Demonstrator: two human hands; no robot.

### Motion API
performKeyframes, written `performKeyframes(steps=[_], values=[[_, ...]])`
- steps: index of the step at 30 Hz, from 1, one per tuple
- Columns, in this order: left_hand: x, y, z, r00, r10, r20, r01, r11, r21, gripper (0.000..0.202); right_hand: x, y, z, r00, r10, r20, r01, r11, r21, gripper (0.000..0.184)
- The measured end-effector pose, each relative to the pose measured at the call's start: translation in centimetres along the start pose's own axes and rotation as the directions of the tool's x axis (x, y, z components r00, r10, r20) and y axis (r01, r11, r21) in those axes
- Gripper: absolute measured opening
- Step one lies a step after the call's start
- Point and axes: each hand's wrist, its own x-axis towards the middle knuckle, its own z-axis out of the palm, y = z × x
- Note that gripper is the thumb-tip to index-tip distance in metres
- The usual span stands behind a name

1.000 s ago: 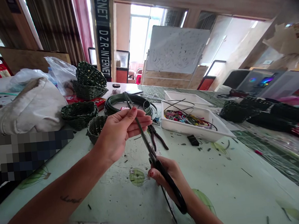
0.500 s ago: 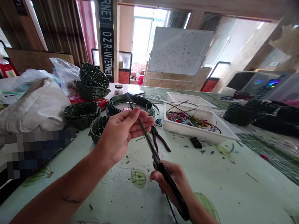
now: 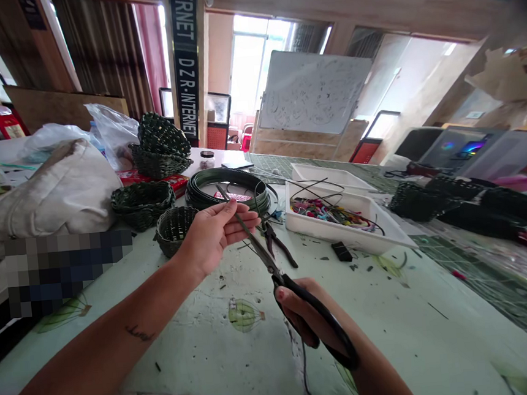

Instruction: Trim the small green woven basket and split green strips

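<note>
In the head view, my left hand (image 3: pixel 211 230) is closed in a pinch on a narrow dark green strip (image 3: pixel 223 193), thumb pressing it against the fingers. The strip slants up past the thumb and down toward the scissors. My right hand (image 3: pixel 307 304) is wrapped around the black handles of a pair of scissors (image 3: pixel 345 341), whose blades point up toward my left palm. Blades and strip overlap, so I cannot tell whether they touch. Below my right hand hangs a thin dark strand (image 3: pixel 305 369). Pliers (image 3: pixel 283 248) lie just beyond the blades.
A dark green coil (image 3: pixel 194 194) lies behind my left hand. Small woven baskets (image 3: pixel 168 239) stand to the left, near a pale cloth bag (image 3: pixel 47 201). A white tray (image 3: pixel 341 243) of colourful bits and a small black block (image 3: pixel 341 252) sit to the right. Scraps dot the table (image 3: pixel 180 352).
My right hand has turned with the scissors, and their handles have swung right and spread apart. My left hand has shifted slightly left and keeps its pinch.
</note>
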Motion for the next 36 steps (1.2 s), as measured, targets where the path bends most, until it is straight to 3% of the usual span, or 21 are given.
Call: performKeyframes(steps=[5,21,36], values=[[0.7,-0.4,-0.6,0.998,-0.026,-0.064,0.031,0.996,0.086,0.017,0.7,0.4,1.0,0.998,-0.013,-0.068,0.011,0.999,-0.030,0.068],[-2.1,1.1,1.8,0.994,0.075,0.076,-0.086,0.986,0.145,0.023,0.5,1.0,1.8,0.955,-0.256,-0.152,0.241,0.964,-0.110,0.059],[-2.5,1.2,2.3,0.995,0.095,0.033,-0.098,0.991,0.094,0.021,0.6,1.4,2.5,0.947,-0.234,-0.219,0.224,0.972,-0.072,0.062]])
